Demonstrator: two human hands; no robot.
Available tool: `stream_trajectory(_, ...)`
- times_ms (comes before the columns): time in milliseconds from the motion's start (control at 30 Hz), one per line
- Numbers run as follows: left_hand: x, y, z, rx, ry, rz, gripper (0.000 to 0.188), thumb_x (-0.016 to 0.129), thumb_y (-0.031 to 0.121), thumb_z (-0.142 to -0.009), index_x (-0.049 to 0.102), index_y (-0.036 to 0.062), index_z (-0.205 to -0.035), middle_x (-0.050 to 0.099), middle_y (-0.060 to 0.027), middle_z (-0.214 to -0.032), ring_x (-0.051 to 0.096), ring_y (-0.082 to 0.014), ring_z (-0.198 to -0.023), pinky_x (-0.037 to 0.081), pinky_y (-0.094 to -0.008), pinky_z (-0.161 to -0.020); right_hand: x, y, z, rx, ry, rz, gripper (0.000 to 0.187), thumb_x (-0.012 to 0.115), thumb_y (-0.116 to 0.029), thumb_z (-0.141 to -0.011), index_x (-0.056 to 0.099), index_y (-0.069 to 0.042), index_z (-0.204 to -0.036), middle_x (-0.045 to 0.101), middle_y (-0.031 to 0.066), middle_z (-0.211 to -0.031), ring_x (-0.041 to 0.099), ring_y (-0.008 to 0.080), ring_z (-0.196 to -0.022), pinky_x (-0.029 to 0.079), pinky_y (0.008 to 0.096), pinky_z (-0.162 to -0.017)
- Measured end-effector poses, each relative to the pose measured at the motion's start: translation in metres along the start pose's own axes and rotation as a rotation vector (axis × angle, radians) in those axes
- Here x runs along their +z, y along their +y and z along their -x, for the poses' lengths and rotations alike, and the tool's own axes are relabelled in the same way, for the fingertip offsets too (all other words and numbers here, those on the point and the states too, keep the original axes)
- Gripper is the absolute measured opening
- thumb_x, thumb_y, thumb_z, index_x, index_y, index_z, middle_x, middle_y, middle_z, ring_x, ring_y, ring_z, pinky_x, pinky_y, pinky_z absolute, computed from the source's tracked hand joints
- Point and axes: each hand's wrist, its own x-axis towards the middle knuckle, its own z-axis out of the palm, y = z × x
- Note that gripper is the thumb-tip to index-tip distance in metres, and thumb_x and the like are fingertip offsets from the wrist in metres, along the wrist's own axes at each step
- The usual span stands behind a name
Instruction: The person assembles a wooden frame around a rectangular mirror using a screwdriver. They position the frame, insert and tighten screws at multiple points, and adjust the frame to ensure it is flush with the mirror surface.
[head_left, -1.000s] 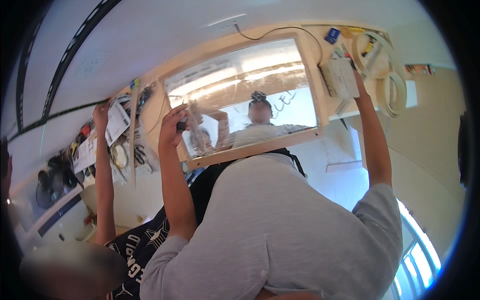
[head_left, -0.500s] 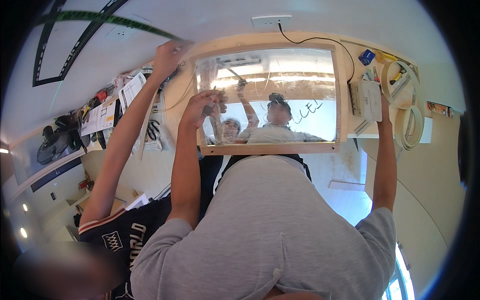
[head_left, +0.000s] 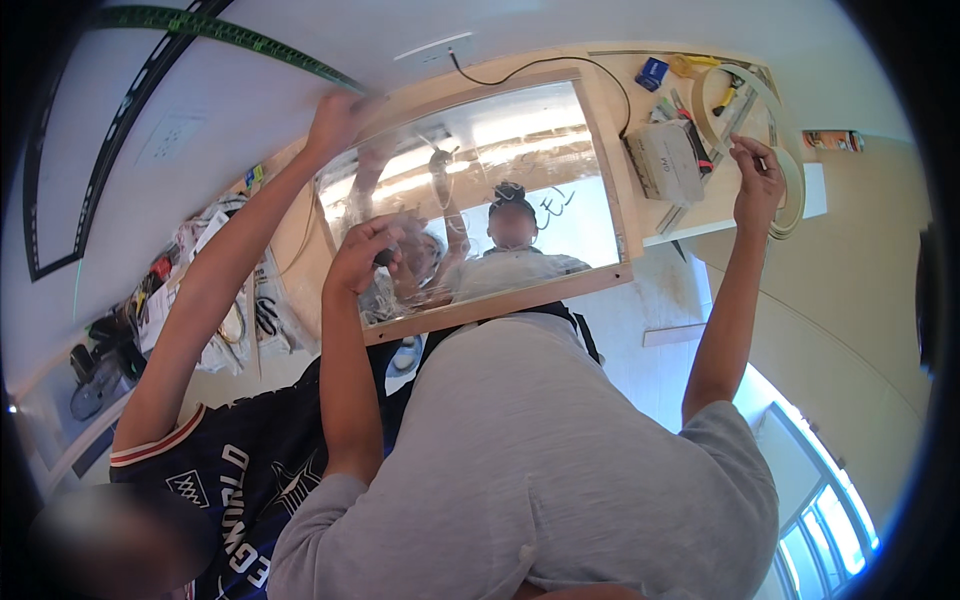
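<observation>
A shiny mirror-like panel (head_left: pixel 480 200), with crumpled clear film over part of it, lies in a light wooden frame (head_left: pixel 500 302) in front of me. Over its left side is my left hand (head_left: pixel 362 258), fingers curled round a small dark object (head_left: pixel 384 257) whose kind I cannot make out. My right hand (head_left: pixel 758 185) is raised at the right, fingers bent together, in front of the coils of pale edging strip (head_left: pixel 790 200). Whether it grips anything is hidden. Beside it sits a worn cardboard box (head_left: pixel 665 162).
At the left a co-worker's hand (head_left: pixel 338 120) is at the end of a green slotted strip (head_left: pixel 250 40). A black slotted frame (head_left: pixel 110 150) is on the wall. A blue box (head_left: pixel 652 73), a black cable (head_left: pixel 540 60) and a spray can (head_left: pixel 832 140) lie around the bench.
My right hand has left the cardboard box and risen beside the coils. My left hand remains over the panel, still closed. The whole view has turned and shifted with my head.
</observation>
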Motion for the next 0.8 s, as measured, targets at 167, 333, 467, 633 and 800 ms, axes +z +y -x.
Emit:
stream_trajectory(167,0.063,0.019,0.0,0.018,-0.145,-0.094,0.044,0.07,0.013,-0.09,0.062,-0.0059,-0.129,0.069,-0.0078,-0.097,0.058,-0.0098,-0.069,0.049,-0.0238,-0.058,0.017,-0.057,0.048,-0.073,-0.352,-0.046,0.018,0.065,0.011,-0.087,0.07,-0.001,-0.099,0.063,0.0056,-0.099,0.062,0.0118,-0.089,0.05,0.0252,-0.084)
stream_trajectory(333,0.119,0.041,0.003,0.199,-0.291,-0.206,0.043,0.072,0.012,-0.088,0.063,-0.0046,-0.126,0.064,-0.0046,-0.091,0.057,-0.0086,-0.073,0.047,-0.0228,-0.059,0.083,-0.037,0.106,0.144,-0.686,-0.253,0.014,0.071,0.008,-0.084,0.073,0.001,-0.096,0.064,0.0076,-0.092,0.063,0.0134,-0.084,0.05,0.0267,-0.071)
stream_trajectory(467,0.145,0.049,0.003,0.175,-0.323,-0.109,0.038,0.073,0.011,-0.087,0.065,-0.0031,-0.121,0.065,-0.0049,-0.092,0.056,-0.0087,-0.071,0.045,-0.0223,-0.058,0.115,-0.011,0.148,0.306,-0.744,-0.392,0.013,0.073,0.003,-0.085,0.074,0.0,-0.097,0.065,0.006,-0.092,0.064,0.0136,-0.084,0.05,0.026,-0.071)
stream_trajectory(633,0.17,0.027,-0.01,0.1,-0.285,-0.053,0.036,0.074,0.009,-0.086,0.064,-0.0019,-0.12,0.067,-0.0045,-0.092,0.058,-0.0104,-0.07,0.046,-0.0237,-0.059,0.116,-0.005,0.182,0.292,-0.789,-0.26,0.02,0.074,0.001,-0.083,0.073,-0.003,-0.103,0.067,0.0052,-0.092,0.065,0.0128,-0.085,0.052,0.026,-0.074)
stream_trajectory(800,0.188,-0.003,-0.014,0.077,-0.196,-0.03,0.026,0.072,0.01,-0.089,0.061,0.0021,-0.112,0.068,-0.005,-0.09,0.063,-0.0129,-0.073,0.054,-0.027,-0.063,0.125,-0.007,0.21,0.344,-0.592,-0.443,0.031,0.07,0.005,-0.084,0.067,-0.001,-0.114,0.069,0.0053,-0.091,0.065,0.0111,-0.081,0.053,0.0278,-0.074)
